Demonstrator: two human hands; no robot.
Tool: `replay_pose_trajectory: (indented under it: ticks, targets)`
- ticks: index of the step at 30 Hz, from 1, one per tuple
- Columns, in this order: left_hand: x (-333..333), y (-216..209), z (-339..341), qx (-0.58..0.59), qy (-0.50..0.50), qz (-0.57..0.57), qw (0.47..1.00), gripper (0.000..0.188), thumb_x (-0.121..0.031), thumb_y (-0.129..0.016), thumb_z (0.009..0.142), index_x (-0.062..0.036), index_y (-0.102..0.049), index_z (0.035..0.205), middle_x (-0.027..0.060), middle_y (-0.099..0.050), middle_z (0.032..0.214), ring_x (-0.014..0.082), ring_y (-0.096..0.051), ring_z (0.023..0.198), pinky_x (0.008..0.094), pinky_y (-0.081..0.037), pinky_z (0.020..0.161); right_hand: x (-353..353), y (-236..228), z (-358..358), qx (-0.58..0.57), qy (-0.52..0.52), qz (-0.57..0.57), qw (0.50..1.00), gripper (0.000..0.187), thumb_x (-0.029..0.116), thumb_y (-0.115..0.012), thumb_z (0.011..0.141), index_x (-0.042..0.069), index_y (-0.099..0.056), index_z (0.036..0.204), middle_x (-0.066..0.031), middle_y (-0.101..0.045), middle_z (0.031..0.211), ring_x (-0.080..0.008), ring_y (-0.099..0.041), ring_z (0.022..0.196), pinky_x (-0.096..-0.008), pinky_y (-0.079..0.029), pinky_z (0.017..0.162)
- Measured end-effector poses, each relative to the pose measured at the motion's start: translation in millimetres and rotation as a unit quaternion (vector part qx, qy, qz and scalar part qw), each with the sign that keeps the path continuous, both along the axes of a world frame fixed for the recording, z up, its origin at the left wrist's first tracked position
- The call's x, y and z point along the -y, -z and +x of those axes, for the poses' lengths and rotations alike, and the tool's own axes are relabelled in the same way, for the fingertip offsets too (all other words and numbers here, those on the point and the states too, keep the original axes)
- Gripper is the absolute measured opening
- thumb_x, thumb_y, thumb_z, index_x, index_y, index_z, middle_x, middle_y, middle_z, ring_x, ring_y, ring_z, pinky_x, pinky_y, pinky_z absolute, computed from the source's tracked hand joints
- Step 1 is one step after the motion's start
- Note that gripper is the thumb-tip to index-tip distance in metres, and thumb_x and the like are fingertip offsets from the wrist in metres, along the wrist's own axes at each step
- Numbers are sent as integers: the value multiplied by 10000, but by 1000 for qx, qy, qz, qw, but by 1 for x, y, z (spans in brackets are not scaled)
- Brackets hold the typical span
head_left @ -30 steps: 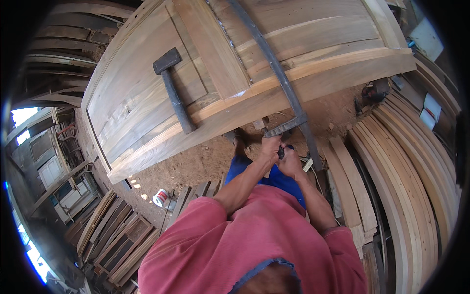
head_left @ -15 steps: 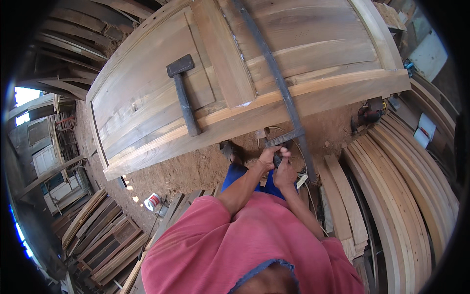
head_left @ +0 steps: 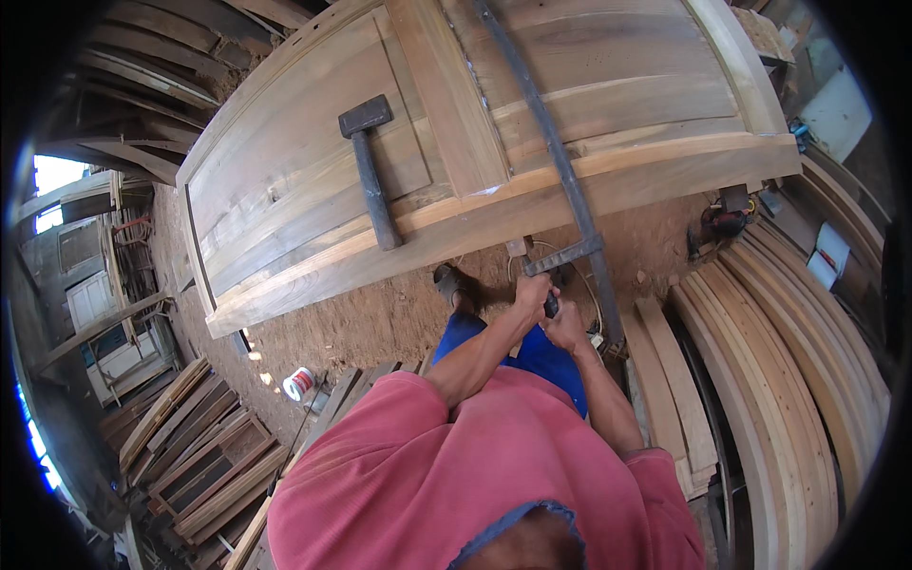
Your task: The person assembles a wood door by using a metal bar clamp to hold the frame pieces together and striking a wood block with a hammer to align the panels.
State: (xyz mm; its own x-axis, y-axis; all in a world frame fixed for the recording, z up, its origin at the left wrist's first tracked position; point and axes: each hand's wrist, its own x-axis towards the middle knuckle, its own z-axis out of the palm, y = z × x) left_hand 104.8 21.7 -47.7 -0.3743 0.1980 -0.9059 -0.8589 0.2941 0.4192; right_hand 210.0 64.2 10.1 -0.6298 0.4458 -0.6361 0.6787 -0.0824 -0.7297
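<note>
A wooden panelled door (head_left: 446,142) lies flat in front of me. A long dark metal bar clamp (head_left: 556,152) runs across it and sticks out past its near edge. Below that edge, my left hand (head_left: 535,291) is closed round the clamp's dark handle (head_left: 551,304), close to the clamp's sliding arm. Just nearer to me, my right hand (head_left: 567,328) is closed at the lower end of the same handle; its fingers are partly hidden. On the left half of the door rests a hammer (head_left: 370,171) with a heavy block head.
Curved wooden boards (head_left: 760,380) are stacked on the right. More timber and frames (head_left: 209,456) lie at lower left. A white tub (head_left: 298,384) stands on the dirt floor (head_left: 323,351). A dark red power tool (head_left: 724,223) is near the door's right corner.
The view has shifted slightly. My right hand's fingers have come a little away from my left hand, so more of the dark handle shows between them.
</note>
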Motion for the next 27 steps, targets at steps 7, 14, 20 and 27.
replay_pose_trajectory:
  ticks: [7, 14, 20, 27]
  targets:
    - [63, -82, -60, -382, 353, -48, 853, 503, -299, -727, 848, 47, -529, 1154, 159, -599, 1004, 312, -597, 969, 456, -494, 860, -19, -41, -15, 165, -184, 56, 967, 539, 276, -736, 796, 0, -564, 1226, -262, -666, 1115, -411, -642, 1080, -476, -487, 923]
    - [132, -159, -215, -651, 282, -253, 658, 725, -386, -773, 773, 8, -445, 1284, 237, -507, 1244, 394, -478, 1156, 474, -355, 1021, -58, -122, -80, 116, -129, 182, 968, 409, 241, -662, 886, 2, -594, 1211, -222, -700, 1030, -365, -680, 987, -433, -515, 878]
    - [145, -115, -287, -478, 377, -254, 752, 757, -371, -786, 723, 46, -404, 1226, 255, -588, 1167, 426, -583, 1123, 483, -471, 941, -24, -126, -205, 31, -160, 254, 953, 399, 227, -639, 891, 7, -587, 1220, -205, -706, 982, -340, -694, 930, -429, -524, 844]
    - [149, -164, -332, -284, 298, 21, 911, 571, -180, -691, 730, 20, -357, 1148, 230, -635, 854, 402, -669, 843, 477, -521, 815, 54, -128, -339, -93, -61, 130, 985, 617, 308, -689, 889, -49, -495, 1354, -177, -681, 988, -262, -647, 917, -377, -504, 847]
